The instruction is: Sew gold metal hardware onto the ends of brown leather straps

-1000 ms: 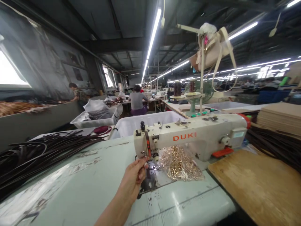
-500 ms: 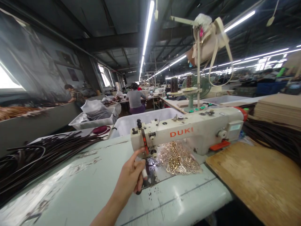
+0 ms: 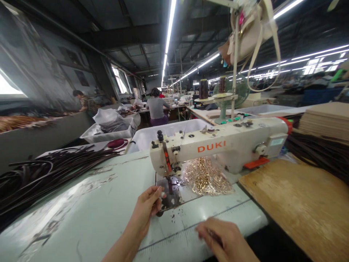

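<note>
My left hand (image 3: 149, 203) is at the left edge of the metal needle plate (image 3: 170, 194), thumb and fingers pinched together. Something white, perhaps a wrap on a finger, shows at its fingertips; what the pinch holds, if anything, I cannot make out. Over the front edge of the pale green table, my right hand (image 3: 222, 236) is curled and slightly blurred. A dark patch shows between its fingers, too unclear to name. The white DUKI sewing machine (image 3: 212, 145) stands just beyond both hands. Under its arm lies a clear bag of gold-coloured metal hooks (image 3: 205, 178).
Dark strips (image 3: 68, 173) lie in a heap on the left, with a maroon coil (image 3: 116, 143) behind them. A worn wooden board (image 3: 297, 207) is at the right. Behind the machine stands a white tub (image 3: 171, 129); a person (image 3: 157, 107) sits farther back.
My left hand has drawn down and left from the machine's needle end, its pointing index finger now folded in. My right hand has come into view at the table's front. The view has shifted slightly.
</note>
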`<action>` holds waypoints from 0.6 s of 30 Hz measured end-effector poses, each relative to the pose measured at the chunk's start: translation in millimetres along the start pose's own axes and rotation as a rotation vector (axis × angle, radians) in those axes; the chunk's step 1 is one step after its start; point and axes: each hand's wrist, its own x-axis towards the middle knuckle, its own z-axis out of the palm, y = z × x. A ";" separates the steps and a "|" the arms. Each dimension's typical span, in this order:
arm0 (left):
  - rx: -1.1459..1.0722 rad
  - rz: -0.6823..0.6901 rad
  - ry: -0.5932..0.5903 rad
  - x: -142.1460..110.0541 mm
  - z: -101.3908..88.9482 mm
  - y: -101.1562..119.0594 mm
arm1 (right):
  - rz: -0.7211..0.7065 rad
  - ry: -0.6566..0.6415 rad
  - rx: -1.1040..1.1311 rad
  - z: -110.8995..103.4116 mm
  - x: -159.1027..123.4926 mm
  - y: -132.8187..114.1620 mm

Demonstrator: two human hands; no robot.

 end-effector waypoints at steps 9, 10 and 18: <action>0.472 0.396 -0.140 -41.1 12.7 2.8 | 0.121 0.159 0.358 -1.5 75.1 -12.6; 0.610 0.596 -0.191 -52.3 13.7 1.7 | 0.155 0.050 0.527 2.9 75.7 -13.7; 1.041 1.146 -0.244 -70.3 1.9 25.6 | 0.226 -0.166 0.787 17.0 46.2 -8.4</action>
